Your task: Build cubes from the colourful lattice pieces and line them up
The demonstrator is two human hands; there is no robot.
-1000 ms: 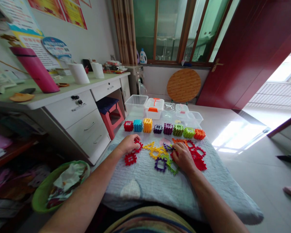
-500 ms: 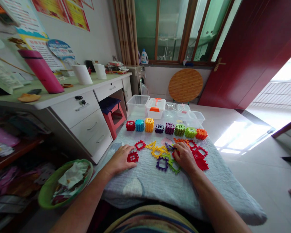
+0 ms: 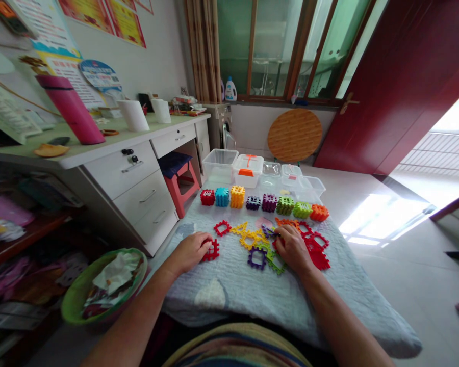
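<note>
My left hand [image 3: 191,251] is closed on the edge of a red square building piece [image 3: 213,250] with a window grid, which looks tilted up from the cloth. Just beyond it lies a red open-frame piece [image 3: 222,228]. My right hand [image 3: 294,248] rests at the loose pile, fingers curled down, with a purple piece [image 3: 268,231] at the fingertips. What lies under those fingers is hidden. Between the hands are yellow pieces [image 3: 250,238], a purple square frame [image 3: 257,258] and green pieces [image 3: 277,262]. Red pieces [image 3: 317,255] lie to the right of my right hand.
Behind the loose pieces stands a row of stacked blocks sorted by colour, such as a yellow stack [image 3: 237,197] and an orange stack [image 3: 319,212]. Clear plastic boxes [image 3: 220,165] line the table's far edge. A green waste basket [image 3: 72,300] stands at the left.
My left hand's fingers have closed on the red grid piece, which now tilts up instead of lying flat. My right hand has hardly moved.
</note>
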